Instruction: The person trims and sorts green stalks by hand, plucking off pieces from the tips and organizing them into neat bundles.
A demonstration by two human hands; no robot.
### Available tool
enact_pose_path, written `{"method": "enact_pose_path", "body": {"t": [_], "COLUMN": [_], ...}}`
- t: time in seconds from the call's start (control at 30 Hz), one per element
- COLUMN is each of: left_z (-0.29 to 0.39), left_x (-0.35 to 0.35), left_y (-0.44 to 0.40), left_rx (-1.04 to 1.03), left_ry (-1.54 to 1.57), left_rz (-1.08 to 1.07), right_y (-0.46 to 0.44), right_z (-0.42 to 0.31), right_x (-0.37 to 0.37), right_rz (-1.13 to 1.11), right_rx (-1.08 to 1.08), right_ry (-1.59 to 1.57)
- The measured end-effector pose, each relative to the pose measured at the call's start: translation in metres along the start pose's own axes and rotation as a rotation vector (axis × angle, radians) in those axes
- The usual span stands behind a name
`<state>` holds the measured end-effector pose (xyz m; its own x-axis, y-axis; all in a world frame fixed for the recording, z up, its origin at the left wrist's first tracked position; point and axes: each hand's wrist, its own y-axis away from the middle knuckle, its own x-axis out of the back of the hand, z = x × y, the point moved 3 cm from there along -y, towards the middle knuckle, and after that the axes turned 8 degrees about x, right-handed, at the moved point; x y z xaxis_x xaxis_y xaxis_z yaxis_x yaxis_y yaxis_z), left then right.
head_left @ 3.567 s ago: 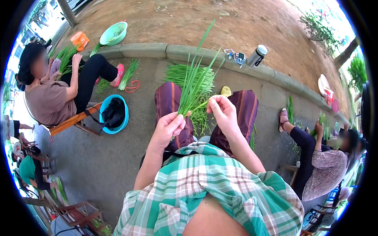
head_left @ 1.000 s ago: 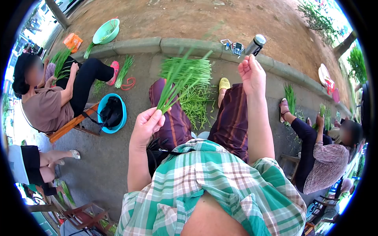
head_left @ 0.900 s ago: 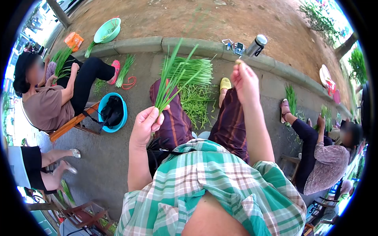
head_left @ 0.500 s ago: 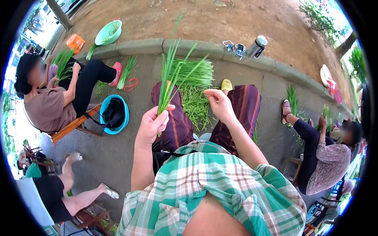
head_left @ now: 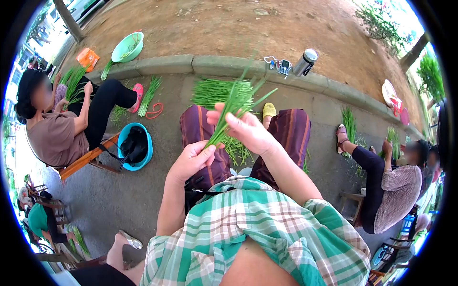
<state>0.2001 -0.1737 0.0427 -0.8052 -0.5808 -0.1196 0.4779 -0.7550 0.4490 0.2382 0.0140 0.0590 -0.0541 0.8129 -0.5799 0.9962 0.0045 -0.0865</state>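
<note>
My left hand (head_left: 196,158) is closed around the lower ends of a small bunch of chives (head_left: 220,129), above my left knee. The long green leaves point up and to the right. My right hand (head_left: 248,133) is at the middle of that bunch, its fingers stretched out and apart beside the leaves. Where the fingers meet the stalks is partly covered. A large pile of chives (head_left: 222,93) lies on the pavement beyond my knees. Loose cut pieces of green stalk (head_left: 238,151) are scattered between my legs, partly hidden by my hands.
A kerb (head_left: 167,65) runs across the front, with a thermos (head_left: 304,63) and a phone (head_left: 285,66) on it. At left are a blue basin (head_left: 138,162) holding a black bag and a seated person (head_left: 59,114) handling chives. Another person (head_left: 396,186) sits at right.
My right hand has moved left and up to the bunch from above my right knee. My left hand has lowered slightly, and the bunch now leans right. The walking person at lower left has moved.
</note>
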Motion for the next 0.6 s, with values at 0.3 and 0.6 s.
{"method": "enact_pose_path", "body": {"t": [0.3, 0.6], "left_z": [-0.008, 0.002], "left_x": [0.010, -0.014], "left_y": [-0.008, -0.023], "left_rx": [-0.014, -0.145], "left_ry": [-0.351, -0.355], "left_rz": [0.284, 0.263], "right_y": [-0.006, -0.001], "right_z": [-0.012, 0.004], "right_x": [0.024, 0.021], "right_rz": [0.210, 0.237], "right_rx": [0.278, 0.282], "right_ry": [-0.112, -0.253]}}
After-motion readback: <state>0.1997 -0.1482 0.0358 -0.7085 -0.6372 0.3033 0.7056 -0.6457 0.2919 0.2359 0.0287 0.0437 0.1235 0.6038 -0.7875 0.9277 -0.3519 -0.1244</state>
